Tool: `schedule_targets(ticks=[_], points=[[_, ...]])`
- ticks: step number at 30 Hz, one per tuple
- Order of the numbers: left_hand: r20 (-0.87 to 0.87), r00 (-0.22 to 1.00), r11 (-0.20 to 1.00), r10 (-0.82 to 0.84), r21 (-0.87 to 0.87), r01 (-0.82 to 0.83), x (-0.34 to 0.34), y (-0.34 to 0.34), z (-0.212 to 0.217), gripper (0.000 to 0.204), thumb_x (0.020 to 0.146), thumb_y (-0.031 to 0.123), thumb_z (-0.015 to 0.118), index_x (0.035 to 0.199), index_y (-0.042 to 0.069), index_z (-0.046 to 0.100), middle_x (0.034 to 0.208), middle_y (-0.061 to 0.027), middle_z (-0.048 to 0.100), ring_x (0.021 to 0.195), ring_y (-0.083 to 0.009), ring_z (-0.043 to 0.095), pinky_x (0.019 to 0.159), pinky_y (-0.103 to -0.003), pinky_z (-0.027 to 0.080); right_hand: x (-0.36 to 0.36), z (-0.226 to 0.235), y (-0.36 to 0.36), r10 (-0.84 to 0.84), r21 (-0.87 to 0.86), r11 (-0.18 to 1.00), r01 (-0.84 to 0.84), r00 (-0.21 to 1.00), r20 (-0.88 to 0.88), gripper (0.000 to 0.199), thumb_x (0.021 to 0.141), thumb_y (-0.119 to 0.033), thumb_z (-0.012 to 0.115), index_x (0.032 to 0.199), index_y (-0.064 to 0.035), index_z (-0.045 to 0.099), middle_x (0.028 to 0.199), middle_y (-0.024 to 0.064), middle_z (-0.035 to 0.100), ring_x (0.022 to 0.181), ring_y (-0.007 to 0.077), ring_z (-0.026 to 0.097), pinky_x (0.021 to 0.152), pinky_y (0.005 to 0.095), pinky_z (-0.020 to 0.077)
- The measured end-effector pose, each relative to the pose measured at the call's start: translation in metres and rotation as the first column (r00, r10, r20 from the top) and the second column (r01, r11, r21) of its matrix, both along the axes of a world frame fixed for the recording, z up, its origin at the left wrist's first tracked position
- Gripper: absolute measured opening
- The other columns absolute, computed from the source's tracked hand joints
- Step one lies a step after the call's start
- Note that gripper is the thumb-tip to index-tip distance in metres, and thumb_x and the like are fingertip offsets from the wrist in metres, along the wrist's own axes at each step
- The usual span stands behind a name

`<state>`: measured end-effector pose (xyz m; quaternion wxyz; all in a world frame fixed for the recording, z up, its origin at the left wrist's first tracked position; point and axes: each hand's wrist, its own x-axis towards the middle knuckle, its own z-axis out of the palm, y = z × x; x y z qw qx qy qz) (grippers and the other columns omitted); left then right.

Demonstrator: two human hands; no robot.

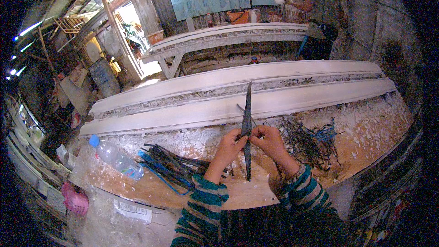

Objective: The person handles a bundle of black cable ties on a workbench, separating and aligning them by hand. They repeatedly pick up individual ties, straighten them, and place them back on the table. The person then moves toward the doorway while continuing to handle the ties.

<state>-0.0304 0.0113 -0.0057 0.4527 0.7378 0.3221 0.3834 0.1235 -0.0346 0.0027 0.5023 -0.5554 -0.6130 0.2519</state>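
Observation:
Between my two hands a long dark strip [247, 114], wide in the middle and tapering to both ends, stands roughly upright over the table. My left hand [232, 148] pinches its left edge and my right hand [270, 142] its right edge, with the fingertips close together. To the left of my left hand lies a bundle of flat black strips [171, 160] with a blue strip [160, 174] among them. Beyond my right hand is a tangled heap of thin black strands [306, 144], with some blue strands in it.
Two long white moulded lengths [192, 114] run across the table behind my hands. A clear bottle with a blue cap [112, 155] lies at the left. White flakes cover parts of the wooden tabletop [366, 155]. Another person [318, 18] stands by the far bench [219, 34].

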Motion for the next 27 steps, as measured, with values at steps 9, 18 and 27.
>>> schedule_targets(ticks=[9,18,27], points=[[0.062,0.998,0.996,-0.012,-0.088,0.018,0.002,-0.008,0.006,0.018,0.085,0.018,0.053,0.097,0.005,0.056,0.082,-0.0001,0.056,0.07,-0.0091,0.052,0.056,-0.024,0.047,0.004,-0.005,0.003,-0.029,0.035,0.999,0.026,0.996,0.08,0.017,0.071,-0.021,0.064,0.074,-0.004,0.062,0.058,0.0072,0.056,0.054,0.0135,0.053,0.052,0.0282,0.0428],[0.272,0.96,0.872,-0.066,-0.452,0.188,-0.004,-0.006,0.013,0.018,0.085,0.021,0.053,0.098,0.009,0.057,0.085,0.0011,0.057,0.076,-0.0097,0.054,0.062,-0.026,0.048,0.009,-0.013,0.011,0.126,-0.036,0.99,-0.136,0.972,-0.197,0.017,0.071,-0.019,0.063,0.073,-0.0027,0.062,0.065,0.0045,0.059,0.057,0.0124,0.054,0.054,0.0265,0.0421],[0.536,0.83,0.962,-0.155,-0.109,0.25,-0.015,0.013,-0.006,0.018,0.082,0.013,0.055,0.099,0.007,0.055,0.091,-0.0053,0.059,0.087,-0.0156,0.055,0.076,-0.032,0.046,0.018,-0.018,0.015,0.003,-0.071,0.997,-0.001,1.0,0.029,0.02,0.068,-0.024,0.065,0.075,-0.0052,0.062,0.063,0.007,0.06,0.058,0.0171,0.056,0.056,0.0309,0.0445]])
